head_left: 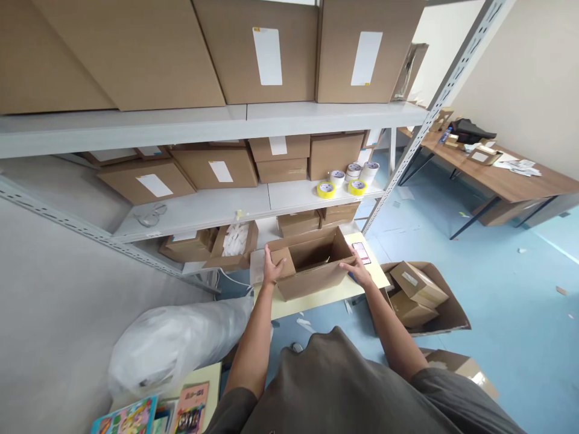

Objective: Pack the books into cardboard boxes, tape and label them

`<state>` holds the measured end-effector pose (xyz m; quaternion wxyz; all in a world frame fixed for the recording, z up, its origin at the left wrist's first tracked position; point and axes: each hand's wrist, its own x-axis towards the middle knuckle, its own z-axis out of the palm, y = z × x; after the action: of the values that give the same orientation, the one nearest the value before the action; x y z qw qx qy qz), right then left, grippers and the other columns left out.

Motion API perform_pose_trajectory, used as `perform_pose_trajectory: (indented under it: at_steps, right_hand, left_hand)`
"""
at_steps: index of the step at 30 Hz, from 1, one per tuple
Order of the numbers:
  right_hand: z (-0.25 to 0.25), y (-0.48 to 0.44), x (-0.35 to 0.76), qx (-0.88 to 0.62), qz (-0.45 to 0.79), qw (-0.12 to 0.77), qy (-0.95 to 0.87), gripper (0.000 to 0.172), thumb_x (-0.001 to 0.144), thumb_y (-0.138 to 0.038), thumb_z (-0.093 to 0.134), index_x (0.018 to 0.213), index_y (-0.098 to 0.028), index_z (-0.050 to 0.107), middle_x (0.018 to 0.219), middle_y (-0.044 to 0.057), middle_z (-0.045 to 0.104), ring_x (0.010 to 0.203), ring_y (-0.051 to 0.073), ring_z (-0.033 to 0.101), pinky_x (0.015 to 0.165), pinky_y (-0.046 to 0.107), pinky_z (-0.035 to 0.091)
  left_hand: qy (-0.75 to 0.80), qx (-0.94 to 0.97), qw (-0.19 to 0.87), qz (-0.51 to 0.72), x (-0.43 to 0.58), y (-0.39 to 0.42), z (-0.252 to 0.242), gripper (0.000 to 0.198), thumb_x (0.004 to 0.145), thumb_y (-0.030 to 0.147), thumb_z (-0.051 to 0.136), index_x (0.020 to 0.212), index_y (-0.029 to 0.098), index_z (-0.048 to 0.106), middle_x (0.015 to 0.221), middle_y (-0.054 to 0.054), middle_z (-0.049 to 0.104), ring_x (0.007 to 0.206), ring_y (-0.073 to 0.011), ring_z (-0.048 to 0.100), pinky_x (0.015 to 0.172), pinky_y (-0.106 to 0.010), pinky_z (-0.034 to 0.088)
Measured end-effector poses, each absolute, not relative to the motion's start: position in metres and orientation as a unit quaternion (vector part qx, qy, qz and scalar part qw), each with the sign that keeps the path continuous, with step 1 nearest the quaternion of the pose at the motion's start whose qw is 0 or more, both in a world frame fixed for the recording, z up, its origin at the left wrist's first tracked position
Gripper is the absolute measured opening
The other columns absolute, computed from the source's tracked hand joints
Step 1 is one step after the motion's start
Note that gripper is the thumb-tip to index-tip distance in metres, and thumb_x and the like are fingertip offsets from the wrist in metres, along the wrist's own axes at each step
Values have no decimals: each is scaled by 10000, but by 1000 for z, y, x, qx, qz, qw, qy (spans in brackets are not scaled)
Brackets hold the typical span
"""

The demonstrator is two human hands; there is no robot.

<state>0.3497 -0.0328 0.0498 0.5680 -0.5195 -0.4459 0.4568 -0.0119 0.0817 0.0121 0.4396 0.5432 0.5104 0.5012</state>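
An open cardboard box (312, 282) is held over a small pale yellow table (296, 307); whether its base touches the tabletop cannot be seen. My left hand (273, 269) grips the box's left end, thumb over a folded-in flap. On the opposite end, my right hand (357, 271) clasps the right wall near the front corner. Inside, the box is mostly in shadow, with a small light spot near the front wall. Just beyond my right hand lies a phone (361, 253) with a lit screen. Something blue shows partly under that hand.
Metal shelving (190, 208) with labelled cartons rises ahead, holding several tape rolls (325, 190). A large carton (455, 310) of smaller boxes stands on the floor at right. Clear plastic wrap (181, 337) and books (192, 407) are at lower left. A brown desk (511, 175) stands farther right.
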Motion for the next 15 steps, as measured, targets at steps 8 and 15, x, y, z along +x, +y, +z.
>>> perform_pose_trajectory:
  at_steps: [8, 15]
  right_hand:
    - [50, -38, 345, -513, 458, 562, -460, 835, 750, -484, 907, 1509, -330, 593, 1513, 61, 653, 1524, 315, 485, 1286, 534, 372]
    - [39, -43, 333, -532, 430, 541, -491, 808, 734, -603, 904, 1438, -285, 669, 1646, 129, 520, 1600, 372, 357, 1296, 575, 325]
  left_hand:
    - [531, 588, 411, 450, -16, 88, 26, 1400, 680, 358, 946, 1750, 167, 63, 1774, -218, 225, 1658, -388, 162, 1350, -482, 91]
    - [581, 538, 412, 451, -14, 90, 30, 1048, 819, 446, 865, 1672, 159, 330, 1729, -211, 348, 1648, -370, 210, 1347, -454, 138]
